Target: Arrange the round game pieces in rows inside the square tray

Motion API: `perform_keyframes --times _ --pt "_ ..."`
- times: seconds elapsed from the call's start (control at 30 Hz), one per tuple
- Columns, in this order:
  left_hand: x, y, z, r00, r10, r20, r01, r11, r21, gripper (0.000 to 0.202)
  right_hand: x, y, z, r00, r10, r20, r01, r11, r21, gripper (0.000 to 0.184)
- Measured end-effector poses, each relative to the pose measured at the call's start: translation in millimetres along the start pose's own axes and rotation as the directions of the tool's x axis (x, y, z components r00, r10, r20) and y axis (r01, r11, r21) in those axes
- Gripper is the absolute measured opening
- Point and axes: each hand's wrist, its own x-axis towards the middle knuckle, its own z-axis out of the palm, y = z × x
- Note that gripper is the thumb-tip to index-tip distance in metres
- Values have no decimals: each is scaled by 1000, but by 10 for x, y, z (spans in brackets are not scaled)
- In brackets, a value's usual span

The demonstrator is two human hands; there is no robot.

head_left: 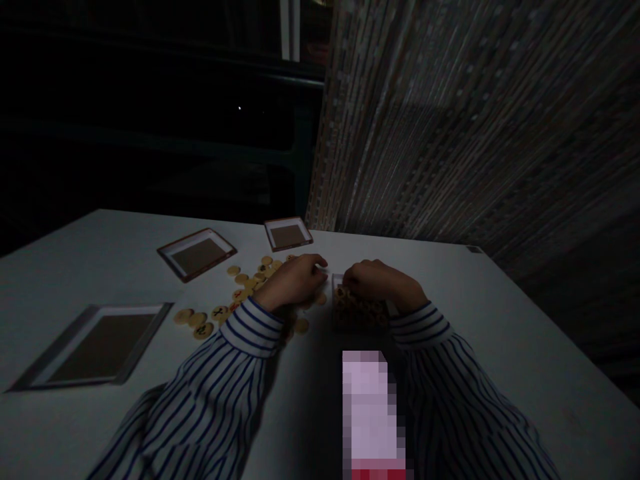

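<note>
Round pale wooden discs with dark and red marks (220,312) lie scattered on a white table (500,347). My left hand (295,279) rests palm down over the discs, fingers curled, its fingertips near a small clear box (357,308) filled with discs. My right hand (383,283) lies over the far side of that box, fingers bent down onto it. Whether either hand pinches a disc is hidden in the dim light. Both sleeves are white with blue stripes.
Three shallow trays with brown insides sit on the table: a large one (95,347) at the near left, a middle one (197,253) and a small one (288,233) further back. A ribbed wall (475,120) rises behind at right. The room is dark.
</note>
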Motion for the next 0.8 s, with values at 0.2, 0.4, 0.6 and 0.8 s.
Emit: perform_keyframes --times 0.2,0.4,0.6,0.8 --pt "-20 10 -11 1000 9 -15 -9 999 41 31 -23 16 -69 999 6 -54 -7 1000 -10 28" --pt "-15 -31 -106 999 15 -45 -13 999 39 31 -44 -26 -161 987 19 -158 -23 999 -23 25" --pt "-11 -278 -394 995 -14 -102 18 999 40 31 -37 -108 -220 965 13 -264 -25 999 -44 29" --pt "-54 -580 -696 972 -159 -171 180 977 117 28 -32 -196 -277 950 16 -310 -24 999 -23 31"
